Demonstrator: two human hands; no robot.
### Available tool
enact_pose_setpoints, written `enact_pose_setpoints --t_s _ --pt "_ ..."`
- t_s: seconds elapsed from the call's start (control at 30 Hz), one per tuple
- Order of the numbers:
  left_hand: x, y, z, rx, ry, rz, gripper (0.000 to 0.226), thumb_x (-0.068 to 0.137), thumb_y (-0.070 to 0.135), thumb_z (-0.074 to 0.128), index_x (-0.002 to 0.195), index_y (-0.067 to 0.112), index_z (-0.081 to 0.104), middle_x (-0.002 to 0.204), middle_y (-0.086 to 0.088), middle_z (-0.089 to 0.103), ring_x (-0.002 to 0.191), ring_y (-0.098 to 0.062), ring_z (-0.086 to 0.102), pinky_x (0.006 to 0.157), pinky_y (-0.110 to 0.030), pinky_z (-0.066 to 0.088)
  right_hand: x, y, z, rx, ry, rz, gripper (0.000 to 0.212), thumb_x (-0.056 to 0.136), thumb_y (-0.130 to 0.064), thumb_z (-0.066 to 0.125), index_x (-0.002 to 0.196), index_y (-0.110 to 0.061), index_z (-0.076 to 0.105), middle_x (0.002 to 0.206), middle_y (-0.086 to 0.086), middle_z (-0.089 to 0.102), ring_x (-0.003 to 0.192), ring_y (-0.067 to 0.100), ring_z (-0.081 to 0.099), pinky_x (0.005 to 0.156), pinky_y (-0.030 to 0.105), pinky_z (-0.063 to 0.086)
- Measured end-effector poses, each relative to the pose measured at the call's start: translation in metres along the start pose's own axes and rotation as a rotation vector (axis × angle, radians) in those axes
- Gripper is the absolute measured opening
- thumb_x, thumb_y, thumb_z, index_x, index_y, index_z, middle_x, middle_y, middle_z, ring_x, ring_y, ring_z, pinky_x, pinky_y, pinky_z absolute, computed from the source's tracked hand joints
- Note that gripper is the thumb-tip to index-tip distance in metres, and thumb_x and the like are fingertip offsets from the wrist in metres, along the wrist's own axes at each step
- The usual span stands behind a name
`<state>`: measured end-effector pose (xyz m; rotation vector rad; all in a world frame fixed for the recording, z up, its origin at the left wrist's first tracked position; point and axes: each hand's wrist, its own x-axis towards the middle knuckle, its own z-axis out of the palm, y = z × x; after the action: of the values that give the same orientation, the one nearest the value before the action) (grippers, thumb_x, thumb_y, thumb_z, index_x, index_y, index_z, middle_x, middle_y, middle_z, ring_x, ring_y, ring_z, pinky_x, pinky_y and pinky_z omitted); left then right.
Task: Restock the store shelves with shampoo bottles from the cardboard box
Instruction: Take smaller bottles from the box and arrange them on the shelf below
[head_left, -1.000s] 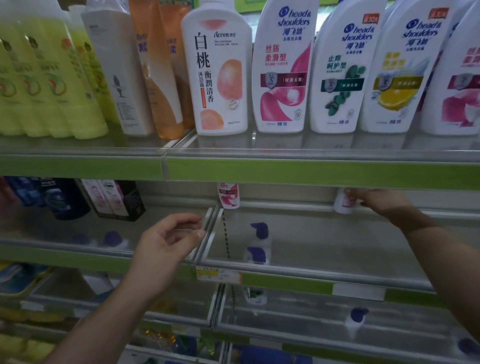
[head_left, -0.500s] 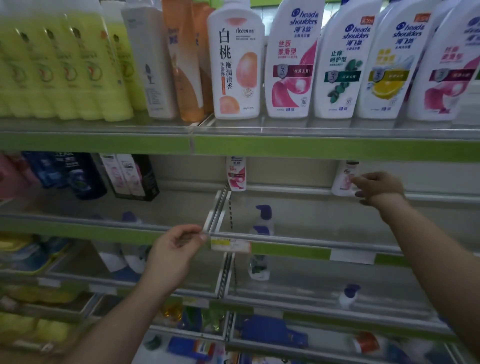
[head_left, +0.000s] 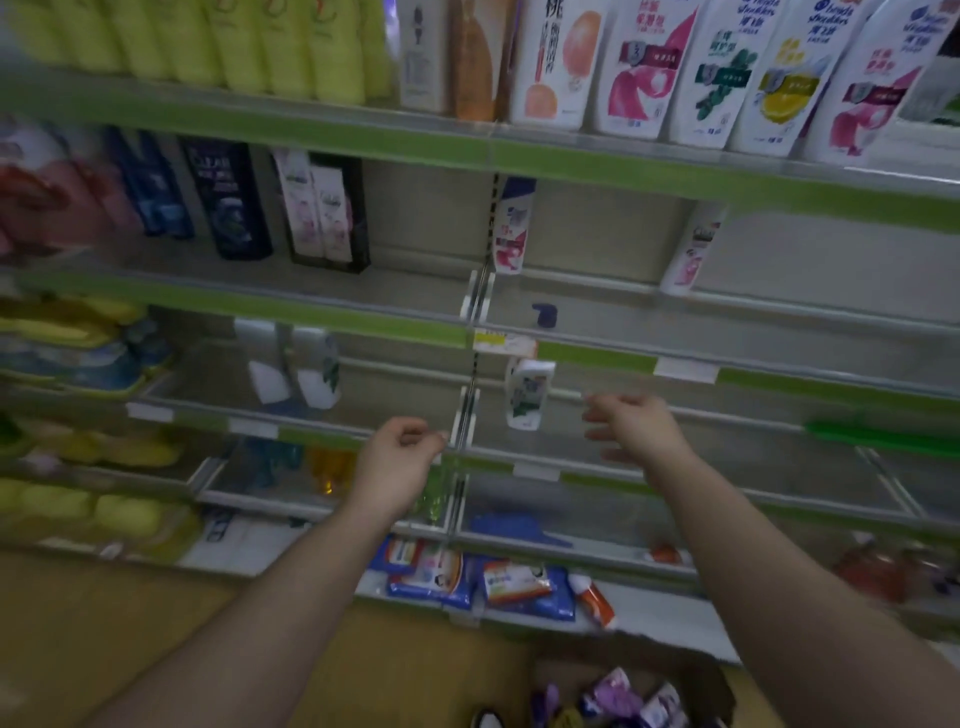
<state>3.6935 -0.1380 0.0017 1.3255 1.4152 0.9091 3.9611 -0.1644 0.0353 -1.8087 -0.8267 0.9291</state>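
Two white-and-pink shampoo bottles stand at the back of the middle shelf (head_left: 779, 317): one (head_left: 511, 228) by the centre divider, the other (head_left: 693, 249) further right. My right hand (head_left: 631, 426) hangs in front of the shelves with fingers loosely spread, holding nothing. My left hand (head_left: 400, 457) is level with a lower shelf edge, fingers loosely curled and holding nothing. At the bottom of the view the cardboard box (head_left: 722, 691) holds several purple-and-white bottles (head_left: 613, 693).
The top shelf carries a row of large white bottles (head_left: 727, 73) and yellow-green bottles (head_left: 234, 41). Dark bottles (head_left: 223, 202) stand at the left of the middle shelf. A white bottle with a green label (head_left: 527, 395) sits one shelf lower. Blue packets (head_left: 467, 577) lie on the bottom shelf.
My right hand let go of the right-hand bottle and dropped away from the middle shelf. My left hand also came down. The view tilted downward, bringing the cardboard box into sight.
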Motion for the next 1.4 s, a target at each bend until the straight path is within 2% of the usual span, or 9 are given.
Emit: enact_pose_setpoints --t_s 0.2,0.37,0.5,0.6,0.87,1.0,1.13,1.27,1.4 --pt "-0.045 -0.023 0.017 0.054 -0.099 -0.038 0.032 0.089 0.035 0.071 0.117 0.021 0.062 0.109 0.004 0.065 0.102 -0.019 0.062 0.095 -0.04 0.052 -0.07 0.068 0.031 -0.041 -0.092 0.123 0.024 0.092 -0.036 0.069 0.099 -0.013 0.069 0.107 0.012 0.073 0.084 0.025 0.068 0.068 0.034 0.052" --pt "-0.067 -0.05 0.047 0.074 -0.174 -0.083 0.034 0.088 0.035 0.073 0.115 0.018 0.06 0.111 -0.001 0.064 0.102 -0.022 0.063 0.093 -0.042 0.054 -0.096 0.112 0.02 -0.067 -0.101 0.183 0.018 0.094 -0.034 0.067 0.091 -0.016 0.068 0.1 0.009 0.07 0.089 0.03 0.07 0.073 0.039 0.054" --pt "-0.079 -0.08 0.088 0.102 -0.2 -0.157 0.029 0.086 0.034 0.076 0.105 0.018 0.062 0.105 -0.002 0.068 0.094 -0.02 0.065 0.077 -0.025 0.052 -0.101 0.155 -0.006 -0.005 -0.048 0.3 0.018 0.092 -0.025 0.07 0.092 -0.007 0.069 0.094 0.015 0.07 0.079 0.03 0.068 0.071 0.038 0.054" --pt "-0.09 -0.103 0.127 0.115 -0.207 -0.222 0.027 0.082 0.031 0.079 0.098 0.014 0.065 0.098 -0.005 0.07 0.095 -0.024 0.066 0.081 -0.029 0.049 -0.099 0.196 -0.034 0.025 -0.007 0.386 0.02 0.086 -0.02 0.076 0.09 -0.001 0.073 0.094 0.022 0.073 0.085 0.039 0.071 0.081 0.051 0.059" --pt "-0.126 -0.144 0.244 0.225 -0.246 -0.364 0.028 0.085 0.031 0.076 0.105 0.015 0.065 0.101 -0.004 0.069 0.096 -0.021 0.065 0.086 -0.03 0.049 -0.069 0.287 -0.115 -0.05 -0.121 0.491 0.017 0.091 -0.028 0.071 0.091 -0.01 0.071 0.087 0.013 0.072 0.074 0.028 0.07 0.048 0.023 0.046" --pt "-0.142 -0.161 0.295 0.249 -0.226 -0.415 0.029 0.09 0.027 0.072 0.114 0.013 0.062 0.082 0.008 0.065 0.054 0.007 0.06 0.054 -0.009 0.044 -0.046 0.329 -0.151 -0.134 -0.156 0.52 0.013 0.086 -0.026 0.072 0.076 -0.019 0.073 0.086 0.015 0.075 0.076 0.03 0.071 0.063 0.042 0.053" --pt "-0.155 -0.185 0.332 0.29 -0.226 -0.503 0.027 0.086 0.032 0.074 0.107 0.017 0.064 0.101 0.0 0.065 0.099 -0.018 0.063 0.083 -0.025 0.045 -0.027 0.366 -0.176 -0.12 -0.161 0.608 0.014 0.082 -0.029 0.071 0.069 -0.022 0.075 0.075 0.007 0.071 0.069 0.027 0.068 0.068 0.04 0.05" --pt "-0.157 -0.226 0.362 0.304 -0.225 -0.575 0.027 0.083 0.037 0.077 0.101 0.02 0.064 0.101 0.001 0.067 0.1 -0.021 0.065 0.082 -0.027 0.047 -0.016 0.41 -0.183 -0.136 -0.188 0.695 0.016 0.088 -0.024 0.067 0.076 -0.013 0.067 0.073 0.01 0.067 0.064 0.023 0.064 0.06 0.033 0.044" --pt "-0.151 -0.28 0.394 0.387 -0.312 -0.619 0.029 0.083 0.036 0.074 0.106 0.02 0.066 0.107 -0.001 0.067 0.102 -0.023 0.062 0.085 -0.032 0.049 -0.009 0.465 -0.18 -0.231 -0.224 0.702 0.019 0.09 -0.026 0.067 0.081 -0.009 0.068 0.083 0.013 0.071 0.08 0.029 0.066 0.075 0.046 0.053"
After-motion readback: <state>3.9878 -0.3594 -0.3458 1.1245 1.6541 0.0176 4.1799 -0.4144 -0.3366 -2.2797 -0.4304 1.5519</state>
